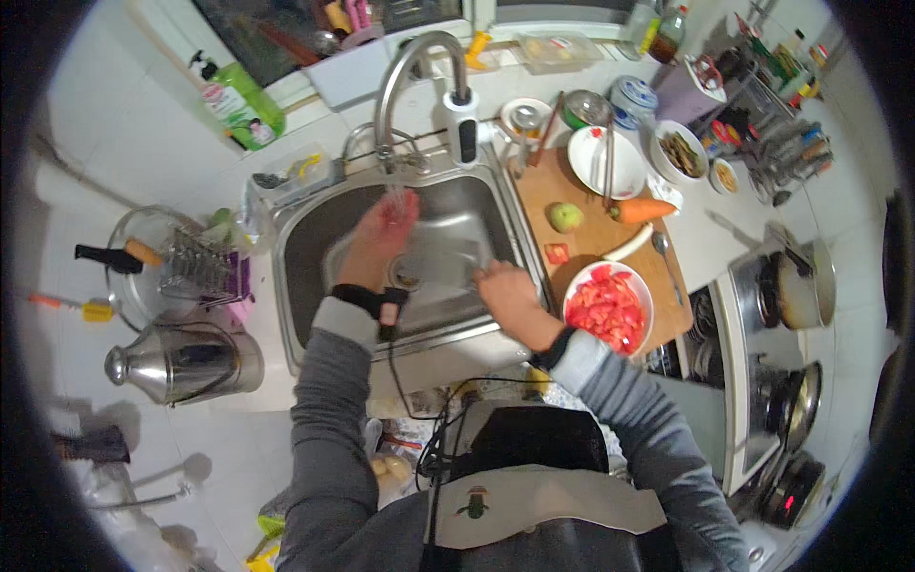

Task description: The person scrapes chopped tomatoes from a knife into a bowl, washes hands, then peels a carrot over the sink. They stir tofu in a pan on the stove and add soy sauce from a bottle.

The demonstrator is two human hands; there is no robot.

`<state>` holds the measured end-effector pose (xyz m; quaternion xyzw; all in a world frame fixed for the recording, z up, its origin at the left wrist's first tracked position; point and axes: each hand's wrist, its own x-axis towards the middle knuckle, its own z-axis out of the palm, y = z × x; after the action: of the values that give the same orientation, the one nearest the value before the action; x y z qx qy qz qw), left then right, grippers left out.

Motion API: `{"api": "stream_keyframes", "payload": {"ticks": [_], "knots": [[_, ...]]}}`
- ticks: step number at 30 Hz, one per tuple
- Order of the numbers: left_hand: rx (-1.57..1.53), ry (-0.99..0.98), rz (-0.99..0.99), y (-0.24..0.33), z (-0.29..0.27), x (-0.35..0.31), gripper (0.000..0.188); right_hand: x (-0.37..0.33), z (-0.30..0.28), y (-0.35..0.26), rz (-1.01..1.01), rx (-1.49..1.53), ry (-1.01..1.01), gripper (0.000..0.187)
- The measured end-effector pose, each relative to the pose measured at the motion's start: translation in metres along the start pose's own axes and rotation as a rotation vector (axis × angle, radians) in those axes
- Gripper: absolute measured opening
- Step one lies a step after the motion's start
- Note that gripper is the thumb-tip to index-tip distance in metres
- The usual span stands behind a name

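My left hand [389,217] is in the stream below the arched metal faucet [416,50], over the steel sink [315,238]. Its fingers are blurred by water and motion, so I cannot tell how they are held. Over the sink's right side, my right hand [513,297] is closed round the handle of a broad-bladed kitchen knife [446,264]. The grey blade points left across the basin, smeared, with the drain beside it. Just right of this hand, a white bowl of cut tomatoes [610,307] stands on the wooden cutting board [675,322].
On the board are a green round fruit or vegetable [565,217], a carrot [641,210], a tomato piece [557,254], a spoon [667,267] and a white bowl [624,176]. A stove [753,353] stands right. Left are a steel kettle-like can [186,362] and green soap bottle [238,105].
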<state>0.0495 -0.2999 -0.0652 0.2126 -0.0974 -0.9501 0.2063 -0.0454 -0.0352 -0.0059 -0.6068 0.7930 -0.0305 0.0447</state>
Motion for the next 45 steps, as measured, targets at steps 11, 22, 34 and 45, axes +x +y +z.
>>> {"api": "stream_keyframes", "payload": {"ticks": [11,22,34,45], "knots": [[0.439,0.222,0.242,0.062,-0.018,-0.105,0.031,0.09,-0.005,-0.027,-0.118,-0.03,-0.004,0.019],[0.354,0.252,0.388,0.054,-0.037,-0.151,0.023,0.094,-0.02,-0.036,-0.263,-0.052,0.066,0.019],[0.452,0.308,0.452,0.046,-0.046,-0.187,0.023,0.036,-0.034,-0.006,-0.218,-0.082,-0.05,0.027],[2.192,-0.166,0.548,-0.053,0.012,-0.102,0.058,0.059,-0.027,-0.025,-0.234,-0.086,0.004,0.033]]}}
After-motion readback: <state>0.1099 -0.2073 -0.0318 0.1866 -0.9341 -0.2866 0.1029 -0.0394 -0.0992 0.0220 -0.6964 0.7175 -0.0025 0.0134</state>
